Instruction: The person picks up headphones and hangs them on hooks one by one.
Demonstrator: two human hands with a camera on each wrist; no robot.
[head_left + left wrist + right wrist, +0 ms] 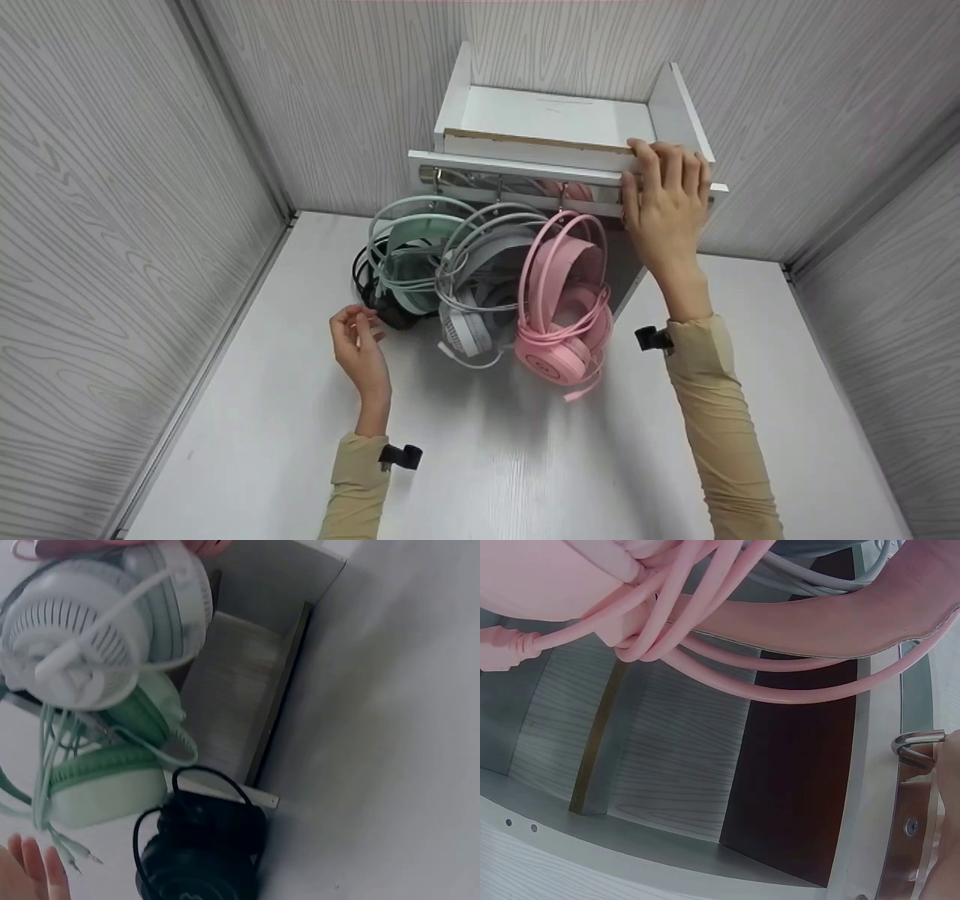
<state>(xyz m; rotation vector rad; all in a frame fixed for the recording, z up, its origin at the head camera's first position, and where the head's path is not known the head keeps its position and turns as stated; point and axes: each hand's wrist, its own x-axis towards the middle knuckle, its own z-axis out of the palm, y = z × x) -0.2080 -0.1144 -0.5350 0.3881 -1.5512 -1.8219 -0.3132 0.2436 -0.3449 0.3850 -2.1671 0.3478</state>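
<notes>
My left hand [360, 346], fingers loosely bent, is beside the black headphones [396, 309] at the left end of the row. In the left wrist view its fingertips [30, 859] appear near the plugs of the green headphones [109, 791], with nothing held. My right hand [670, 206] grips the right end of the white hook rail [525, 166], fingers over its top. Green headphones hang left, grey-white headphones [469, 330] in the middle and pink headphones [555, 352] on the right. The black pair is partly hidden behind the green.
The rail fronts a white shelf unit [555, 112] with raised sides, against the wood-grain back wall [360, 90]. A metal hook [919, 739] is close to my right hand. Panels flank the white tabletop [480, 457]; a pink cable plug [577, 395] dangles low.
</notes>
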